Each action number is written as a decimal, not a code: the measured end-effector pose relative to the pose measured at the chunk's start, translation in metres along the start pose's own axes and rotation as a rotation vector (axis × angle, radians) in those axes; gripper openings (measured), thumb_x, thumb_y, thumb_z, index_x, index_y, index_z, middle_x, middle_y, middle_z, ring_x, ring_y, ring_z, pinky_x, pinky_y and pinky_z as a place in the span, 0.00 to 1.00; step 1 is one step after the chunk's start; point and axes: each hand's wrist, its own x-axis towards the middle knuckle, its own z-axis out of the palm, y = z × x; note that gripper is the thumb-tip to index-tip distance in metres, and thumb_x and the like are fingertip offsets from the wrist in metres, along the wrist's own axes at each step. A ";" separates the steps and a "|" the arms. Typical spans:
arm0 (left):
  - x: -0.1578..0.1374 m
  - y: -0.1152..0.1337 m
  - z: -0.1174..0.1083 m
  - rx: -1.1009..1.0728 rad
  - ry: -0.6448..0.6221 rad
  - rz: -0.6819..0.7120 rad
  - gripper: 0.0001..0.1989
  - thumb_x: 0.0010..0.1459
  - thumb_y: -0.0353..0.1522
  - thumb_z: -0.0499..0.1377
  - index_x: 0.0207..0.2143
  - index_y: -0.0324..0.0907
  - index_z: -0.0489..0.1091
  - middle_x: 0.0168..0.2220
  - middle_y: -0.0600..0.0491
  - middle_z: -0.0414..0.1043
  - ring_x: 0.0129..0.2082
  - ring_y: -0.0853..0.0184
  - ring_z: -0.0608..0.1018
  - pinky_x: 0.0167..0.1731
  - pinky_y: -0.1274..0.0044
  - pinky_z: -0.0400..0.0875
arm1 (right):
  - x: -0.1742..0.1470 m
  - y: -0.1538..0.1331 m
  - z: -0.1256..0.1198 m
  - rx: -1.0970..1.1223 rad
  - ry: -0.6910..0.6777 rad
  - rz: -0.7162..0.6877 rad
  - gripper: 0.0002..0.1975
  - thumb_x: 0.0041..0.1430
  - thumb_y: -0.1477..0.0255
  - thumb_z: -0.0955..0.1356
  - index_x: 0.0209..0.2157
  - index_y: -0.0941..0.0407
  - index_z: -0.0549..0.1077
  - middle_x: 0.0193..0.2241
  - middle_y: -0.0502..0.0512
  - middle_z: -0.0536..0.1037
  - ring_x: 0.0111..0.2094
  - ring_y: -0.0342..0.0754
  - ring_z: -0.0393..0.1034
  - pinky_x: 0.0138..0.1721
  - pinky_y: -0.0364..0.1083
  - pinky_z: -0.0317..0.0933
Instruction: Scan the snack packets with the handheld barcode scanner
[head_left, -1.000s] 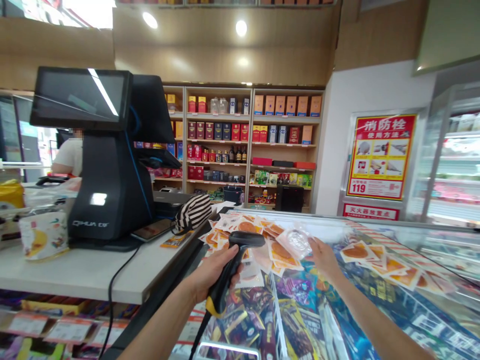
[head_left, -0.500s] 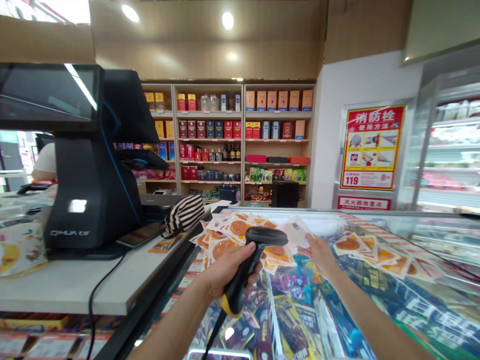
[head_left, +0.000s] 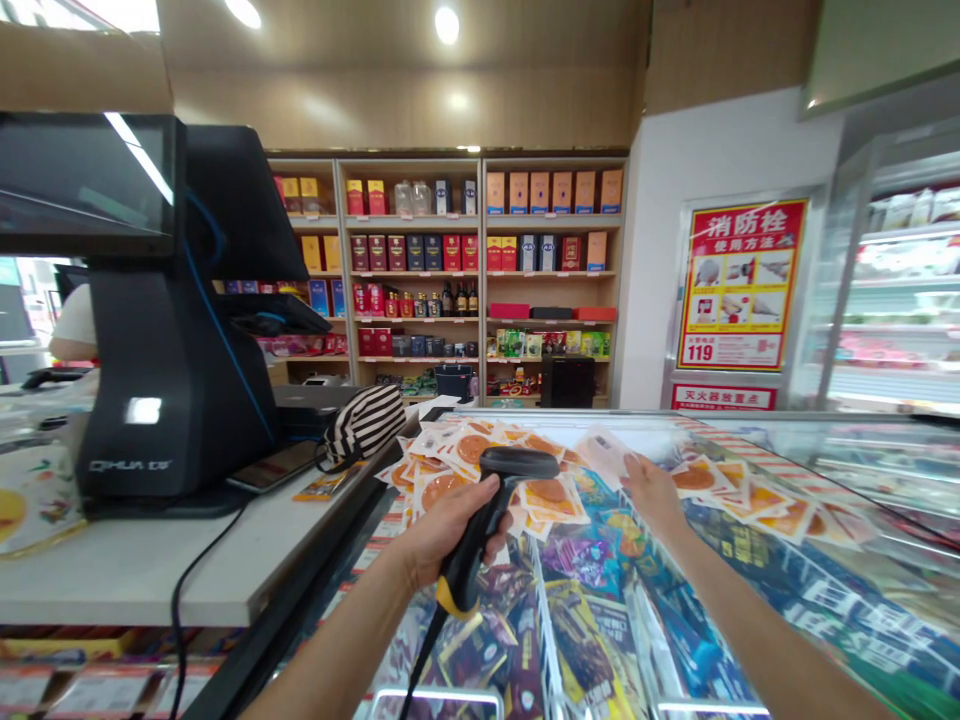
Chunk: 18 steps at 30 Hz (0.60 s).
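Observation:
My left hand [head_left: 454, 530] is wrapped round the handle of a black and yellow barcode scanner [head_left: 517, 463], whose head points to the right and whose cord hangs down. Between the fingers of my right hand [head_left: 651, 490] is a flat, pale packet [head_left: 604, 455], held by its edge in front of the scanner's head. Beneath the scanner a heap of flat packets with round orange-brown contents [head_left: 446, 488] lies on the glass top of a freezer. To the right of my right hand, more such packets [head_left: 780, 510] lie in an overlapping row.
Wrapped ice creams [head_left: 585, 640] fill the freezer under the glass. A white counter [head_left: 150, 575] on the left bears a black checkout terminal [head_left: 172, 380], a phone [head_left: 277, 468] and a striped pouch [head_left: 365, 425]. Shelves [head_left: 409, 225] of boxes and bottles stand at the back.
My right hand and its packet have shifted slightly to the right, away from the scanner. The scanner in my left hand has moved a little left, as the whole view shifted slightly.

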 end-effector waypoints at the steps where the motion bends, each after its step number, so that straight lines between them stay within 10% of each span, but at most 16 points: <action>1: -0.001 0.000 -0.004 -0.002 0.034 0.002 0.16 0.49 0.42 0.50 0.31 0.37 0.63 0.21 0.56 0.61 0.16 0.77 0.64 0.16 0.82 0.56 | 0.004 0.005 -0.004 -0.104 0.041 -0.039 0.22 0.52 0.64 0.53 0.40 0.61 0.67 0.30 0.58 0.74 0.34 0.51 0.68 0.34 0.48 0.61; 10: -0.016 0.000 -0.028 -0.037 0.213 0.004 0.15 0.48 0.43 0.51 0.27 0.39 0.61 0.19 0.57 0.62 0.14 0.77 0.63 0.15 0.82 0.56 | 0.015 0.084 -0.044 -0.908 -0.099 -0.536 0.17 0.48 0.78 0.54 0.35 0.63 0.70 0.32 0.63 0.72 0.38 0.52 0.63 0.42 0.51 0.53; 18: -0.015 -0.005 -0.039 -0.031 0.286 -0.033 0.15 0.47 0.43 0.51 0.24 0.38 0.61 0.20 0.55 0.63 0.15 0.77 0.63 0.15 0.82 0.57 | 0.014 0.107 -0.055 -0.906 -0.247 -0.459 0.10 0.41 0.79 0.59 0.17 0.59 0.70 0.29 0.66 0.72 0.37 0.56 0.63 0.39 0.55 0.51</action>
